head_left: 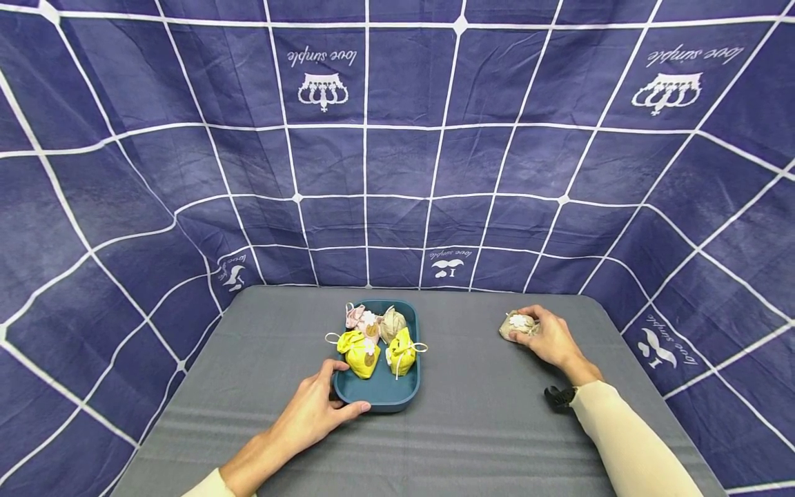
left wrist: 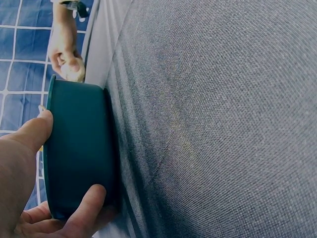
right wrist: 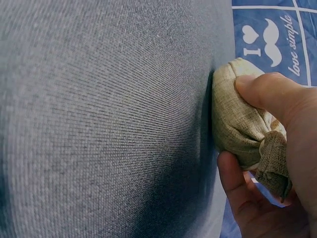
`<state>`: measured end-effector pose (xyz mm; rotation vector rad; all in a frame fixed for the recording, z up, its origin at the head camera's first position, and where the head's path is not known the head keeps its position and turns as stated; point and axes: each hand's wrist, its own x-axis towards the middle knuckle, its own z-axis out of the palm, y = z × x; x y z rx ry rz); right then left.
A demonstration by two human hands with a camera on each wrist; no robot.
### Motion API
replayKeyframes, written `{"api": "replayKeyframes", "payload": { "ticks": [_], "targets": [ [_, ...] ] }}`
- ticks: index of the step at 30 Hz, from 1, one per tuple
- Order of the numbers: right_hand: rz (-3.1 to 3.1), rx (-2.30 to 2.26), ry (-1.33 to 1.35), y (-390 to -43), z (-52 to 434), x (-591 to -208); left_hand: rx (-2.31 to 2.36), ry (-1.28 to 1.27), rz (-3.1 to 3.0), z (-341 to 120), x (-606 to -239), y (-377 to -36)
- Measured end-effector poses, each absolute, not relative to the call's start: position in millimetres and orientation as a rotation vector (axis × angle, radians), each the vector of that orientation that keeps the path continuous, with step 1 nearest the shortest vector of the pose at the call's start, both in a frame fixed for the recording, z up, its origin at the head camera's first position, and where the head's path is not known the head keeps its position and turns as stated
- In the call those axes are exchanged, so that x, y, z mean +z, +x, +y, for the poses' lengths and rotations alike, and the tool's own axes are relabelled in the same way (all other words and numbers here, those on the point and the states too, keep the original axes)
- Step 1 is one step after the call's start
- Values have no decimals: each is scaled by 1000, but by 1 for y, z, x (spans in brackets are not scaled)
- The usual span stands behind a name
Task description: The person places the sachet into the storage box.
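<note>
Your right hand (head_left: 549, 338) curls its fingers round a small beige pouch (head_left: 517, 326) lying on the grey table (head_left: 484, 442), well right of the tray (head_left: 379, 393). The pouch looks soft and light; grip its gathered neck. Your left hand (head_left: 317, 414) clasps the tray's near corner.

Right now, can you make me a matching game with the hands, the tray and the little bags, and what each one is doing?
Things:
1. left hand
2. right hand
3. teal tray
4. yellow pouches

States:
A. lie inside the tray
B. grips a beige pouch on the grey table
C. holds pouches, sits mid-table
D. grips the tray's near corner

Pairs: 1-D, 2-B, 3-C, 4-A
</note>
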<state>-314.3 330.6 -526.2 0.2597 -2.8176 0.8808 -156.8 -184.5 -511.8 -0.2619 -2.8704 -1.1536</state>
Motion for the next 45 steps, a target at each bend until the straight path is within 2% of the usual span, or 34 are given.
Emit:
{"api": "replayKeyframes", "payload": {
  "ticks": [20,45],
  "targets": [
    [-2727,906,271,-297,316,-514,-1167,-258,-2878,-187,-514,-154],
    [-2665,885,398,-279,269,-483,-1160,-293,-2865,-187,-512,-154]
  ]
}}
